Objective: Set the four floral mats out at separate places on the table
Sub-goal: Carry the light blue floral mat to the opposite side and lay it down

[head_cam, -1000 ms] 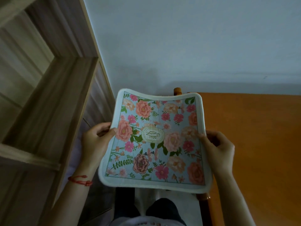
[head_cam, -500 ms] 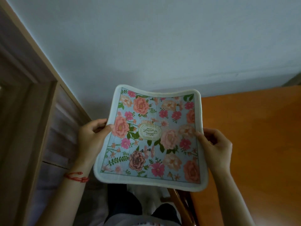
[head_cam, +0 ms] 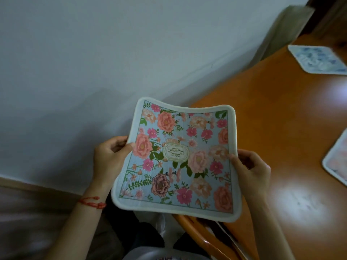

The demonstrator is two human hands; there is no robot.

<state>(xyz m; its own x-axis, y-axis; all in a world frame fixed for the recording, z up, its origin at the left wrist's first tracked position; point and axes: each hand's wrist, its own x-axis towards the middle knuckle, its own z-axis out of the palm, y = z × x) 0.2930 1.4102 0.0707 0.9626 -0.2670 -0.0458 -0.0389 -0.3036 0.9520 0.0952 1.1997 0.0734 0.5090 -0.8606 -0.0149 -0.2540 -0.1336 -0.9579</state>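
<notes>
Pink and coral flowers cover the mat (head_cam: 178, 158), held in the air above the near left corner of the orange table (head_cam: 281, 147). The left hand (head_cam: 110, 156) pinches its left edge and the right hand (head_cam: 251, 169) pinches its right edge, thumbs on top. At the right edge lies a pale pink mat (head_cam: 336, 162), partly out of view. Farther off, a blue mat (head_cam: 317, 59) lies flat.

- Held mat (head_cam: 178, 158) up in front of body, between left hand (head_cam: 109, 156) and right hand (head_cam: 250, 170).
- Table (head_cam: 272, 137) to right, beyond it.
- Far mat (head_cam: 317, 59) on table, back right.
- Third mat (head_cam: 336, 162) on table, right edge.
</notes>
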